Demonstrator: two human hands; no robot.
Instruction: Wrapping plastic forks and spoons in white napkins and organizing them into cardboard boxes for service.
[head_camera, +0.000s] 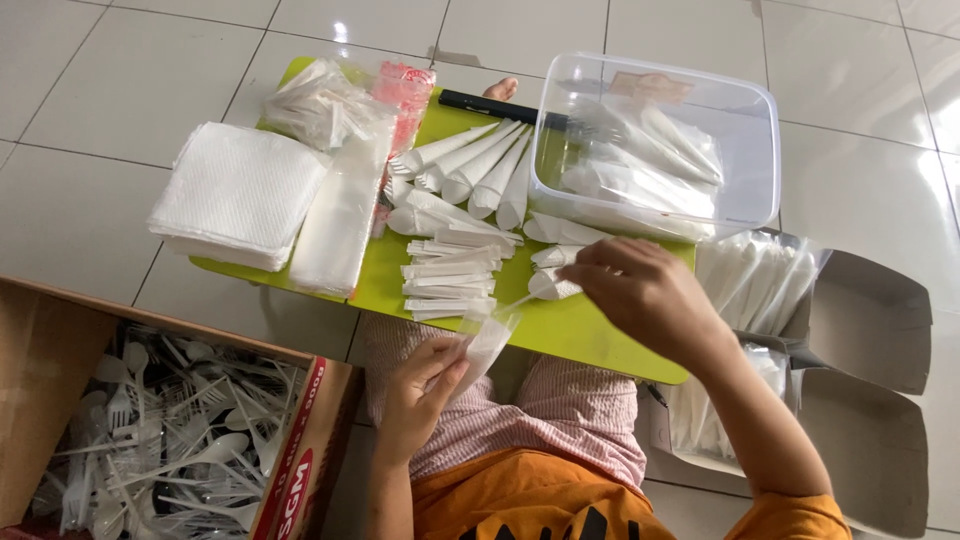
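- Head view, looking down: the left hand is raised over the person's lap at the near edge of the lime-green tray table, thumb and fingers pinching a small clear plastic sleeve that tilts up and to the right.
- The right hand reaches in from the right with the forearm running back toward the near right corner; its fingers curl down over the tray, closed on a wrapped napkin cone at the near end of the row, as far as the curled fingers let one judge.
- A thin white handle, probably plastic cutlery, runs between the sleeve's mouth and the right hand; its ends are hidden.
- Farther on the tray lie a fan of rolled napkin cones and a stack of flat wrapped packets.
- A clear plastic tub at the far right holds more cones, blurred through its wall.
- A stack of white napkins sits at the left.
- The cardboard box of white plastic cutlery at the near left is cut off by the frame's edge.
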